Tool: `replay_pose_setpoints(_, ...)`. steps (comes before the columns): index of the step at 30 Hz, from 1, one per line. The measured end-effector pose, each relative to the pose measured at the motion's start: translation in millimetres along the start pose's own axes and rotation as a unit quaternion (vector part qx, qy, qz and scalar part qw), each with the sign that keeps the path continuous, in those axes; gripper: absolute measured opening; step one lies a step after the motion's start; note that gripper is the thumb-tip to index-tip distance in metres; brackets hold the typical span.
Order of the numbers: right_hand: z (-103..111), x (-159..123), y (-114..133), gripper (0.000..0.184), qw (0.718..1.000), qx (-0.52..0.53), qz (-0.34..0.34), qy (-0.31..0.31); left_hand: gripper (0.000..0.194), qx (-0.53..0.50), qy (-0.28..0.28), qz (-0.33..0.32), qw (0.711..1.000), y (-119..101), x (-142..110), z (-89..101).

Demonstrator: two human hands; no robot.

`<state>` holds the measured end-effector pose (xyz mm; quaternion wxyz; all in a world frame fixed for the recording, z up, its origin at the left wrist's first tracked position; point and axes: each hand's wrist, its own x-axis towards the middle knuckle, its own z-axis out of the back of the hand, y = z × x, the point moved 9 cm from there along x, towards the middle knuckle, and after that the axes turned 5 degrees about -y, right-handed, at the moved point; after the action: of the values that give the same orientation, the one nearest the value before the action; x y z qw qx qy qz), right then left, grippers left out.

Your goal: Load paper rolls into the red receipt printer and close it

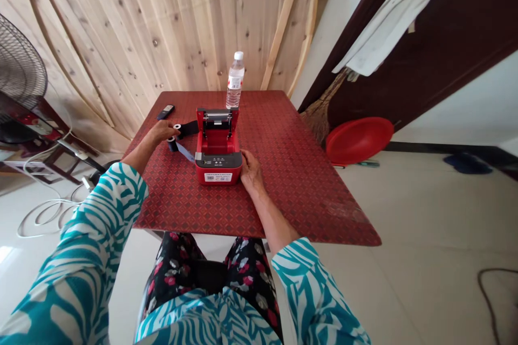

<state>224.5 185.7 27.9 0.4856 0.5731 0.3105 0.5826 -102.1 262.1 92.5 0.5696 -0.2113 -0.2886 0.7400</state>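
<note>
A small red label printer [218,171] with a dark grey front panel stands on the table, its lid [217,121] raised. To its left are two rolls of printer ribbon: an upper black roll [186,129] with a white core, and a lower dark roll [172,145]. A strip of bluish ribbon [186,152] runs from the lower roll to the printer's left side. My left hand [161,132] is closed, its fingertips on the upper roll's core end. My right hand [251,173] grips the printer's right side; some of its fingers are hidden.
Behind the printer stands a water bottle [235,82], and a small black remote-like device [165,112] lies at the back left of the red table [299,188]. A fan [22,64] and cables are on the left. A red basin [359,141] and broom [321,110] are right.
</note>
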Motion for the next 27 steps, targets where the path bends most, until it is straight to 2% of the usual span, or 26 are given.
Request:
replay_pose_setpoints(4, -1, 0, 2, 0.035, 1.000, -0.004, 0.000, 0.001, 0.008, 0.039, 0.005, 0.014, 0.999, 2, 3, -6.6)
replay_pose_setpoints(6, -2, 0, 3, 0.037, 1.000, -0.011, 0.003, -0.002, 0.013, 0.021, -0.022, 0.004, 1.000, 2, 0, -2.5)
replay_pose_setpoints(9, -2, 0, 3, 0.036, 1.000, -0.008, 0.005, -0.005, 0.023, -0.064, -0.103, -0.028, 0.992, -3, -6, 18.0)
replay_pose_setpoints(12, -2, 0, 3, 0.035, 1.000, -0.004, 0.002, -0.004, 0.030, -0.198, -0.159, -0.084, 0.963, -10, -17, 45.2)
replay_pose_setpoints(16, -1, 0, 4, 0.036, 1.000, -0.005, 0.004, -0.004, 0.033, -0.330, -0.165, -0.193, 0.909, -25, -46, 79.6)
replay_pose_setpoints(19, -1, 1, 6, 0.036, 1.000, 0.000, 0.012, -0.002, 0.032, -0.372, -0.129, -0.247, 0.886, -44, -78, 91.0)
replay_pose_setpoints(20, -1, 1, 6, 0.035, 1.000, 0.003, 0.013, 0.000, 0.031, -0.366, -0.111, -0.249, 0.890, -52, -88, 89.2)
replay_pose_setpoints(22, -1, 1, 5, 0.035, 1.000, 0.006, 0.016, 0.001, 0.033, -0.318, -0.055, -0.235, 0.917, -71, -105, 74.4)
replay_pose_setpoints(24, -2, 2, 4, 0.035, 1.000, 0.005, 0.017, 0.001, 0.039, -0.248, 0.029, -0.225, 0.942, -93, -117, 47.1)
replay_pose_setpoints(27, -3, 2, 3, 0.033, 1.000, 0.008, 0.018, -0.004, 0.048, -0.155, 0.154, -0.232, 0.948, -121, -125, -0.4)
